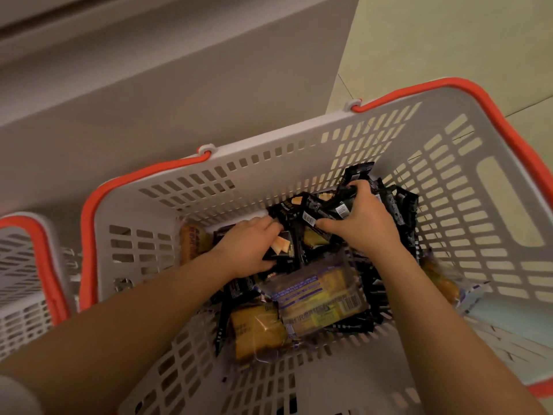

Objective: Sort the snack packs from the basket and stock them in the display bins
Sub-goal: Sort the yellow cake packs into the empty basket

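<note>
Both my arms reach down into a grey slotted basket (299, 139) with orange handles. Its floor holds several black snack packs and clear-wrapped yellow cake packs (317, 301). My right hand (363, 218) grips a bunch of black snack packs (341, 205) near the far wall of the basket. To its left, my left hand (250, 245) pinches another black snack pack (284, 253) with a cracker picture on it. A further yellow cake pack (257, 330) lies near the front, and another (193, 241) leans in the far left corner.
A second grey basket (21, 265) with an orange handle stands at the left edge. A pale cabinet side (179, 85) rises behind the baskets. Tiled floor (449, 40) shows at the upper right.
</note>
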`<state>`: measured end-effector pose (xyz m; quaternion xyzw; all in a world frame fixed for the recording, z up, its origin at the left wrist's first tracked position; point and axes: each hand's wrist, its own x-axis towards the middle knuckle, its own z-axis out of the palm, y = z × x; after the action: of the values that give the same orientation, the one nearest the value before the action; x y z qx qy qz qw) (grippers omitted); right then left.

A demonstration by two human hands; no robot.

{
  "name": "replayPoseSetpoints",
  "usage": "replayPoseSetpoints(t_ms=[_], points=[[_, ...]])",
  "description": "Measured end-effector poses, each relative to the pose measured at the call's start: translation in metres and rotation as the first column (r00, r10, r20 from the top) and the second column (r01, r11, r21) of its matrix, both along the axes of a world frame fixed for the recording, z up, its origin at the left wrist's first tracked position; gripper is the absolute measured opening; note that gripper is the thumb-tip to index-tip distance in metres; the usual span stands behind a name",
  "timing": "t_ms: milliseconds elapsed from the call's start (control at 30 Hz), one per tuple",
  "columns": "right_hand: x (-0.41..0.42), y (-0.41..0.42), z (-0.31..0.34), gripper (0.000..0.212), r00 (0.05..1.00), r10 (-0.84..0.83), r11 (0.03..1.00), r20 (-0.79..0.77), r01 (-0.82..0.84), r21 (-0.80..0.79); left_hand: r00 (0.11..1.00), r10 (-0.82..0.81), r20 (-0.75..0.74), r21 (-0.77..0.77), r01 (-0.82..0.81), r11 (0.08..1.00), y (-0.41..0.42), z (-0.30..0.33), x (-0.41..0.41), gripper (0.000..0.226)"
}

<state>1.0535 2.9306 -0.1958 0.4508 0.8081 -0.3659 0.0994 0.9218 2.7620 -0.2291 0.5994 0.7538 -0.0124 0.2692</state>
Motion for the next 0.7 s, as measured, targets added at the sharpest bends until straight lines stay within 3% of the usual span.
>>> replayPoseSetpoints(t_ms=[100,300,433,567,700], points=[[0.006,0.000,-0.001,0.087,0.999,-0.028,0.999,0.033,0.029,-0.034,0.996,-0.048,-0.074,-0.053,0.044,0.998,0.006,-0.009,0.004,0.071],[0.003,-0.007,-0.007,0.080,1.000,-0.025,0.995,-0.011,0.024,-0.100,0.993,-0.094,-0.072,-0.028,0.092,0.995,0.000,-0.013,0.005,0.072],[0.007,-0.003,-0.001,0.094,0.973,-0.219,0.948,-0.075,0.194,-0.252,0.981,-0.135,-0.139,-0.057,0.128,0.990,0.004,-0.012,0.007,0.065],[0.007,-0.006,0.007,0.108,0.940,-0.321,0.885,-0.117,0.253,-0.391,0.993,0.060,-0.098,0.032,-0.057,0.998,0.011,-0.001,0.000,0.059],[0.016,-0.016,0.024,0.106,0.873,-0.458,0.812,-0.168,0.334,-0.478,0.932,0.334,0.138,0.141,-0.352,0.925,-0.003,0.028,-0.005,0.057]])
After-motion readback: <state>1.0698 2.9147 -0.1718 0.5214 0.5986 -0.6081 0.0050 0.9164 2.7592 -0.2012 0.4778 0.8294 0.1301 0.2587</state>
